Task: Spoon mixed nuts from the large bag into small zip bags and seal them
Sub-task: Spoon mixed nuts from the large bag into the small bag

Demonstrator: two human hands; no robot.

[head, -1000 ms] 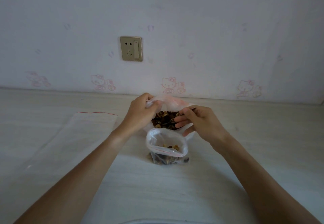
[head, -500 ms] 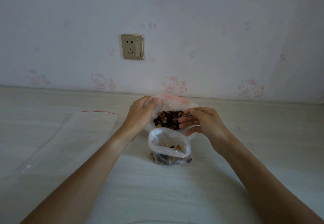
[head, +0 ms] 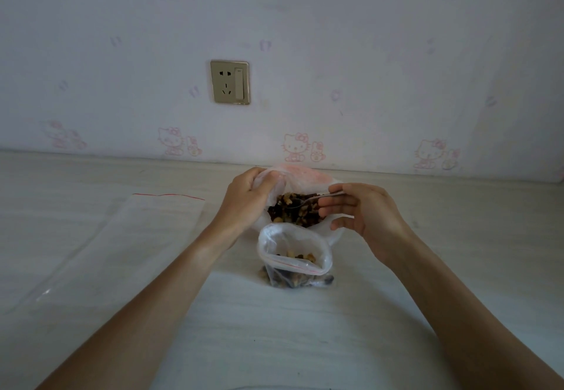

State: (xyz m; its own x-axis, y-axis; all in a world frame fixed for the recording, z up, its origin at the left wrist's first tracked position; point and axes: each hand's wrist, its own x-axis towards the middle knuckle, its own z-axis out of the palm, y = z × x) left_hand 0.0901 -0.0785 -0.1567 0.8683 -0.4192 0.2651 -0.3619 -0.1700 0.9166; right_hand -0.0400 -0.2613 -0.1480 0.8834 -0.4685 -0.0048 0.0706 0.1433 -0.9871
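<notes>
The large bag stands open on the table near the wall, full of mixed nuts. My left hand grips its left rim and holds it open. My right hand pinches a metal spoon whose bowl lies on the nuts inside the large bag. In front of it stands a small zip bag with a red zip line, open at the top and partly filled with nuts.
A flat pile of empty clear zip bags with a red line lies on the table to the left. A wall socket sits on the wall behind.
The spoon's bowl has slid a little further into the nuts of the large bag, and my right hand has shifted slightly right. My left hand keeps its grip on the rim.
</notes>
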